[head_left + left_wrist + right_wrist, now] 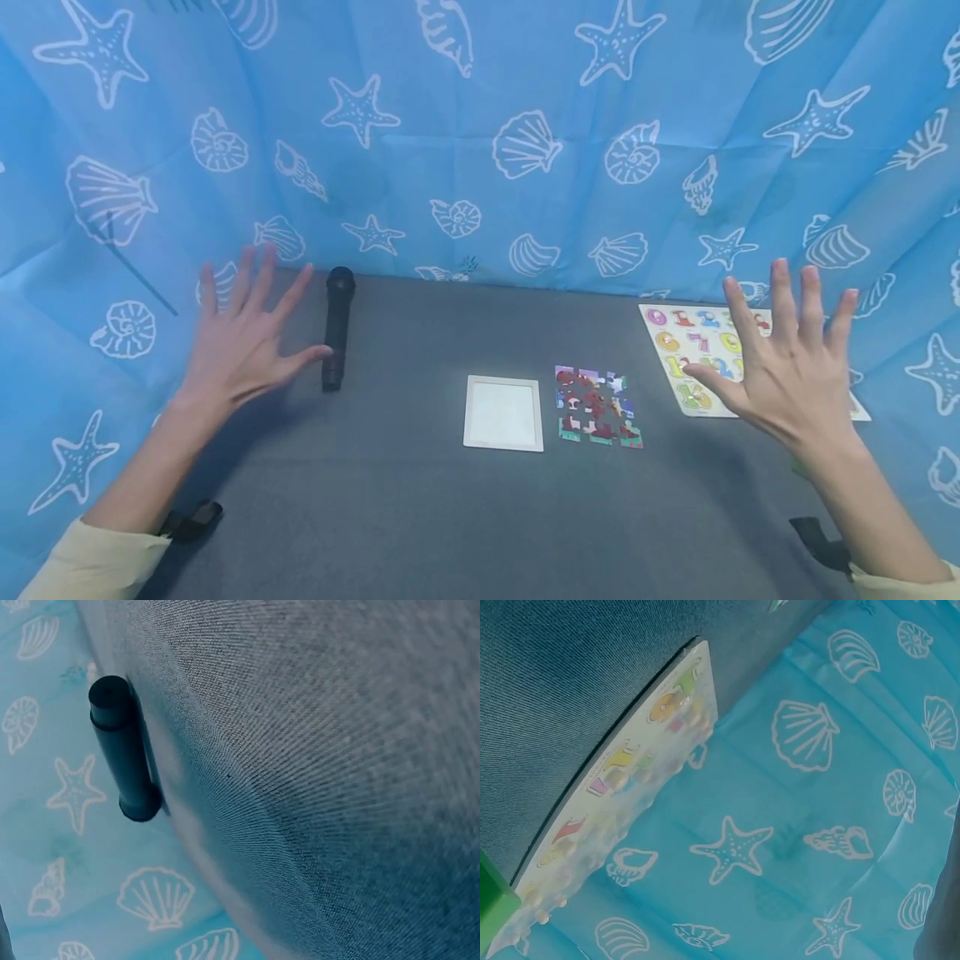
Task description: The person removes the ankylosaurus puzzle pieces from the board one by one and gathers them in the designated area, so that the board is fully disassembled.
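Observation:
Both hands are raised over the grey table with fingers straight and spread, holding nothing. My left hand [243,342] is beside a black microphone [337,333], its thumb overlapping the handle in the head view; whether they touch I cannot tell. The left wrist view also has the microphone [124,754] lying there. My right hand [798,375] hovers in front of a white number puzzle board [678,358] and hides part of it. Between the hands lie a white square frame [503,446] and a loosely laid jigsaw puzzle [595,404] with gaps between its pieces.
A blue curtain [450,158] with white shells and starfish hangs behind the table [420,508]. The right wrist view shows knobs along the number board [622,776] and a green block-like object [495,904] at its near end.

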Demonstrator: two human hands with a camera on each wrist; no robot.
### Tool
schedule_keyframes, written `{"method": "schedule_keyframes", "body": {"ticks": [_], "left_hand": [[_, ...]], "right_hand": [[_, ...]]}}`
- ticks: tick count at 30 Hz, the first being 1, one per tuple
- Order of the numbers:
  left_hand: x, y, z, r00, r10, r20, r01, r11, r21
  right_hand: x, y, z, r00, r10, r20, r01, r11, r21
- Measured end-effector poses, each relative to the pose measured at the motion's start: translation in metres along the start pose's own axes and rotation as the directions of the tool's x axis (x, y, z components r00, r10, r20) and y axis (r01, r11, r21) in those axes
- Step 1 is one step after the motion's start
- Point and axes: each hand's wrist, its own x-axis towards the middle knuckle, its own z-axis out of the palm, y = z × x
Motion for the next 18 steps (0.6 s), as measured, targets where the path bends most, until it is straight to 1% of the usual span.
{"method": "schedule_keyframes", "body": {"ticks": [5,11,18], "left_hand": [[-0.0008,-0.0008,-0.0004,1.0,-0.012,-0.013,0.012,1.0,0.011],[-0.0016,-0.0002,0.0006,0.999,-0.011,-0.036,0.012,1.0,0.026],[-0.0025,-0.0006,0.0014,0.999,-0.013,-0.047,0.014,1.0,0.026]], "right_hand": [[0.0,0.0007,0.0013,1.0,0.007,0.0,-0.007,1.0,0.002],[-0.0005,-0.0001,0.0031,1.0,0.012,0.001,-0.012,1.0,0.001],[-0.0014,0.0018,0.0038,1.0,0.013,0.009,-0.013,1.0,0.003]]}}
